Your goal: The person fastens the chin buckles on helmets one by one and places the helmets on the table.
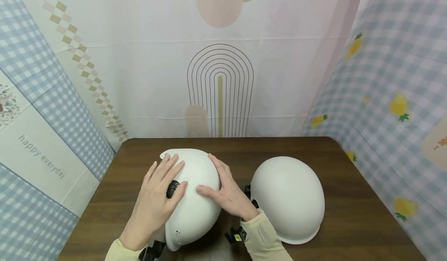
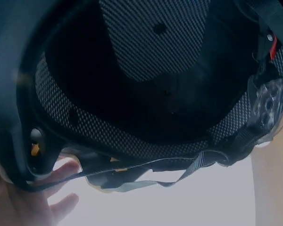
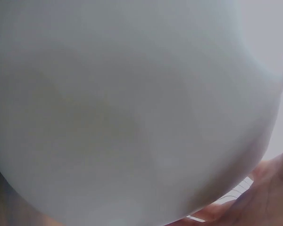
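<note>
A white helmet (image 1: 197, 202) lies tipped on its side between my two hands, its opening turned to the left. My left hand (image 1: 153, 199) holds it by the rim side, fingers spread on the shell and thumb below a black round piece (image 1: 172, 189). Across the dome, my right hand (image 1: 228, 197) grips with the thumb on the near face and the fingers round the far side. The left wrist view looks into the helmet's black lining (image 2: 155, 42), with a loose strap (image 2: 184, 172) hanging across the opening. In the right wrist view the smooth shell (image 3: 132, 113) fills most of the picture.
A second white helmet (image 1: 288, 199) sits dome up on the brown wooden table (image 1: 352, 214), just right of my right wrist. Behind the table hangs a patterned cloth (image 1: 157, 78), with blue checked cloth (image 1: 377, 136) at the right side.
</note>
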Tool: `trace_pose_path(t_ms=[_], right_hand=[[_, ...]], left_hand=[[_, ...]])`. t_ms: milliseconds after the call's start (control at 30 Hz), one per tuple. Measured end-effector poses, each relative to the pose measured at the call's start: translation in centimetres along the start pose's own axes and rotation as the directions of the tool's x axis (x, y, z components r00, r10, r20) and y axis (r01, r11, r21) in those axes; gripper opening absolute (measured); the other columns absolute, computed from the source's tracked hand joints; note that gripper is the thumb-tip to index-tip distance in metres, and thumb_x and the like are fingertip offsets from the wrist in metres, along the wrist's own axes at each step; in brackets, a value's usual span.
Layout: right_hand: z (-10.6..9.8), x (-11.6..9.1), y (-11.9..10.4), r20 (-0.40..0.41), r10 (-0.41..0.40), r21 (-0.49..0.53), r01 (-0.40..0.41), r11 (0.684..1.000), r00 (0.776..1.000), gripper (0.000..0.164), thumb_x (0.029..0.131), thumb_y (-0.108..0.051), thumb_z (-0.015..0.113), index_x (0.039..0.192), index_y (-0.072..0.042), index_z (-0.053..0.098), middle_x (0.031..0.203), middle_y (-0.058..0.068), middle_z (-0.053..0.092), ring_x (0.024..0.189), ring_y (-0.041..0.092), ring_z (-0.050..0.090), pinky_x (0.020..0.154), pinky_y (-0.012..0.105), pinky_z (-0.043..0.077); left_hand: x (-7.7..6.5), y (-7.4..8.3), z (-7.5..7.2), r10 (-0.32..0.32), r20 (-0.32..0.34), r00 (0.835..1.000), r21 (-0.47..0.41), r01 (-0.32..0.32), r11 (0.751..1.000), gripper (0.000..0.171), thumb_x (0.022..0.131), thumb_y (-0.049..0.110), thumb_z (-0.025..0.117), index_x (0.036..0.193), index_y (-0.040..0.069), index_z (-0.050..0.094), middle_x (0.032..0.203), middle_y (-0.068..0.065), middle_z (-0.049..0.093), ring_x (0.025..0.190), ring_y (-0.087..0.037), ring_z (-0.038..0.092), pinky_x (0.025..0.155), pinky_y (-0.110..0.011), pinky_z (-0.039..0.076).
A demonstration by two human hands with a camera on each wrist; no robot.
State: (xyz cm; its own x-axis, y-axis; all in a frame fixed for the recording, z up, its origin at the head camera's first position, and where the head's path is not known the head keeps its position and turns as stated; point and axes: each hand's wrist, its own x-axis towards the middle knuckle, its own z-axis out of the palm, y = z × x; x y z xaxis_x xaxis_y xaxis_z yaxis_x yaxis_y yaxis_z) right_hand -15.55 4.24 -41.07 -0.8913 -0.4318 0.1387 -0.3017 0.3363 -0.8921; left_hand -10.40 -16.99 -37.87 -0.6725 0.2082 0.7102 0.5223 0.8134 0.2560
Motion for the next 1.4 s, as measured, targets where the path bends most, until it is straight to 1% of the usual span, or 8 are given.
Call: trace_pose_path(t_ms=[100,233,433,500,667,1033,1233,1400], right_hand=[[-0.1,0.0,0.0,-0.001,-0.004,-0.017,0.004,1.0,1.0,0.083,0.085,-0.056,0.067,0.149,-0.053,0.014,0.155,-0.001,0.019,0.126,0.031,0.044,0.088,0.055,0.045],[-0.2,0.1,0.1,0.011,-0.003,-0.036,0.004,0.999,1.0,0.084,0.087,-0.058,0.064,0.15,-0.051,0.01,0.155,0.001,0.019,0.129,0.03,0.04,0.089,0.057,0.045],[-0.2,0.0,1.0,0.044,0.047,0.003,-0.048,0.999,0.998,0.086,0.089,-0.06,0.058,0.152,-0.045,0.002,0.159,0.001,0.013,0.144,0.031,0.018,0.098,0.062,0.036],[-0.2,-0.1,1.3,0.054,0.043,0.026,-0.045,0.999,0.998,0.085,0.09,-0.058,0.057,0.152,-0.045,0.001,0.159,0.0,0.012,0.144,0.03,0.018,0.099,0.061,0.035],[-0.1,-0.2,2.2,0.076,-0.008,0.075,0.003,0.997,0.997,0.08,0.094,-0.052,0.055,0.151,-0.045,-0.001,0.158,0.0,0.014,0.138,0.028,0.031,0.097,0.056,0.04],[0.1,-0.6,3.2,0.138,-0.018,0.144,-0.002,0.99,0.99,0.08,0.097,-0.052,0.05,0.152,-0.043,-0.008,0.16,-0.001,0.008,0.137,0.029,0.035,0.096,0.053,0.043],[0.3,-0.8,3.8,0.168,-0.001,0.18,-0.029,0.983,0.986,0.081,0.097,-0.054,0.048,0.151,-0.042,-0.01,0.161,0.0,0.004,0.139,0.028,0.032,0.099,0.051,0.04],[0.4,-0.9,4.0,0.18,0.002,0.183,-0.035,0.983,0.984,0.082,0.097,-0.055,0.046,0.153,-0.036,-0.011,0.161,0.004,0.002,0.141,0.03,0.029,0.101,0.052,0.038]], left_hand=[[0.0,-0.1,0.0,-0.012,0.021,1.0,-0.017,0.013,1.0,0.051,0.091,0.037,0.066,0.133,0.009,0.059,0.142,-0.012,0.051,0.132,-0.032,0.044,0.114,-0.048,0.018],[0.2,-0.1,0.0,-0.047,0.04,0.998,-0.015,0.048,0.999,0.056,0.085,0.038,0.072,0.132,0.009,0.06,0.14,-0.013,0.051,0.131,-0.033,0.044,0.113,-0.05,0.018],[0.3,-0.1,0.1,-0.067,0.03,0.997,-0.019,0.068,0.998,0.054,0.082,0.033,0.075,0.129,0.009,0.062,0.138,-0.013,0.052,0.13,-0.034,0.045,0.112,-0.051,0.019],[0.3,-0.1,0.1,-0.07,0.028,0.997,-0.028,0.07,0.997,0.054,0.082,0.033,0.075,0.129,0.009,0.062,0.137,-0.012,0.052,0.13,-0.034,0.045,0.111,-0.052,0.02],[0.3,-0.2,0.1,-0.097,0.023,0.995,-0.055,0.098,0.994,0.055,0.08,0.032,0.078,0.128,0.01,0.063,0.138,-0.01,0.052,0.13,-0.033,0.045,0.111,-0.052,0.019],[0.1,-0.2,0.1,-0.112,-0.006,0.994,-0.069,0.112,0.991,0.054,0.079,0.03,0.079,0.127,0.01,0.064,0.137,-0.009,0.053,0.13,-0.033,0.044,0.11,-0.052,0.019],[0.1,-0.3,0.1,-0.125,-0.02,0.992,-0.09,0.123,0.988,0.054,0.078,0.028,0.08,0.126,0.009,0.065,0.136,-0.011,0.054,0.129,-0.033,0.045,0.109,-0.054,0.02],[0.0,-0.4,0.2,-0.145,-0.027,0.989,-0.121,0.141,0.983,0.053,0.077,0.026,0.08,0.125,0.008,0.065,0.136,-0.012,0.054,0.129,-0.033,0.045,0.109,-0.054,0.02]])
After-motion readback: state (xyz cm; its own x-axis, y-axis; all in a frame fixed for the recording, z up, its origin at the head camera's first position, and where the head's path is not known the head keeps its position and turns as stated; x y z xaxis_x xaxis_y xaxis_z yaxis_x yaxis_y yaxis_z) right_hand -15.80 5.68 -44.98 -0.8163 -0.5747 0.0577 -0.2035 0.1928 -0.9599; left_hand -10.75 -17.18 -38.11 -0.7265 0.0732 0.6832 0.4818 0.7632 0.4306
